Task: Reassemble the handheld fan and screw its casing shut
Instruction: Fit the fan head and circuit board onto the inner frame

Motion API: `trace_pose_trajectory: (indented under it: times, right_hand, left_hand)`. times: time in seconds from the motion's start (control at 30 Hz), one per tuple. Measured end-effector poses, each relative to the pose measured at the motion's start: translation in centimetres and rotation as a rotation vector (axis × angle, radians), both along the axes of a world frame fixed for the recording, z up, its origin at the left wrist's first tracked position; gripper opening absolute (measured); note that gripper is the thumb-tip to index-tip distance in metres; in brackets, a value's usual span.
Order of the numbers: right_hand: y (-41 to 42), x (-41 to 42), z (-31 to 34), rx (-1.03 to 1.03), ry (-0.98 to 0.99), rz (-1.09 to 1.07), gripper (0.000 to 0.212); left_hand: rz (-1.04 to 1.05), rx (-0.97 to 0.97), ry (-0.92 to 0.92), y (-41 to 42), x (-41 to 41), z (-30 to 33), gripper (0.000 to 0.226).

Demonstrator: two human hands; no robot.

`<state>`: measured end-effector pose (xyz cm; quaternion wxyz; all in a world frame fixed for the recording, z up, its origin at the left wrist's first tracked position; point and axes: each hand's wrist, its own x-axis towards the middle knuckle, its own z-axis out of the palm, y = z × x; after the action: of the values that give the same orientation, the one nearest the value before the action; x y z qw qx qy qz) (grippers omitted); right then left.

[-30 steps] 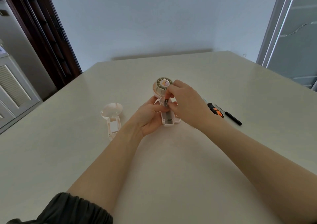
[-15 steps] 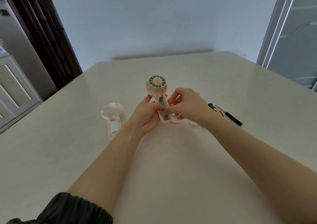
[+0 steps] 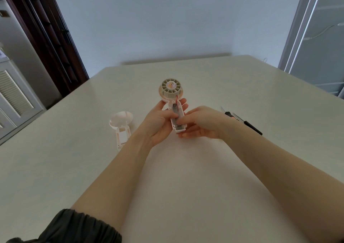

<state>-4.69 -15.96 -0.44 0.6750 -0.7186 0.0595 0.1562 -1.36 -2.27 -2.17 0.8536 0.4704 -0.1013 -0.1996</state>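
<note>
The open fan body (image 3: 170, 91), pale pink with a beige round fan wheel on top and a red wire, is held above the table. My left hand (image 3: 158, 123) grips its handle from the left. My right hand (image 3: 200, 124) cups the lower handle from the right, its fingertips pressing on the grey battery compartment (image 3: 177, 117). The other casing half (image 3: 121, 126), a white dome with an open frame handle, lies on the table to the left, apart from both hands.
A screwdriver with a black and orange handle (image 3: 230, 115) and a thin black tool (image 3: 251, 126) lie on the cream table (image 3: 186, 177) just right of my right wrist. A dark door frame and white cabinet stand at the left, a glass door at the right.
The fan body has been lifted and tilted upright, its wheel now farther from me. My right hand slid from the top of the handle down to its lower part.
</note>
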Motion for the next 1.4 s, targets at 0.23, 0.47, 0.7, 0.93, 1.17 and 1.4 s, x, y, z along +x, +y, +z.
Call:
trace_pose_trajectory:
  times: [0.23, 0.47, 0.7, 0.93, 1.17, 1.4]
  right_hand:
    - [-0.1, 0.5, -0.7, -0.09, -0.113, -0.05, 0.013]
    - [0.0, 0.8, -1.1, -0.226, -0.194, -0.102, 0.01]
    - [0.1, 1.0, -1.2, -0.329, -0.251, -0.113, 0.009]
    - [0.0, 1.0, -1.2, -0.325, -0.257, -0.111, 0.006]
    - [0.0, 0.9, -1.1, -0.342, -0.232, -0.106, 0.005]
    - [0.0, 0.8, -1.1, -0.357, -0.236, -0.122, 0.01]
  left_hand:
    - [0.103, 0.416, -0.186, 0.4, 0.2, -0.5, 0.044]
    - [0.147, 0.501, -0.253, 0.5, 0.1, -0.2, 0.045]
    - [0.221, 0.563, -0.302, 0.5, 0.1, -0.1, 0.051]
    - [0.265, 0.56, -0.296, 0.4, 0.0, -0.1, 0.03]
    - [0.259, 0.543, -0.246, 0.5, 0.2, -0.6, 0.024]
    - [0.234, 0.508, -0.233, 0.6, 0.1, -0.5, 0.024]
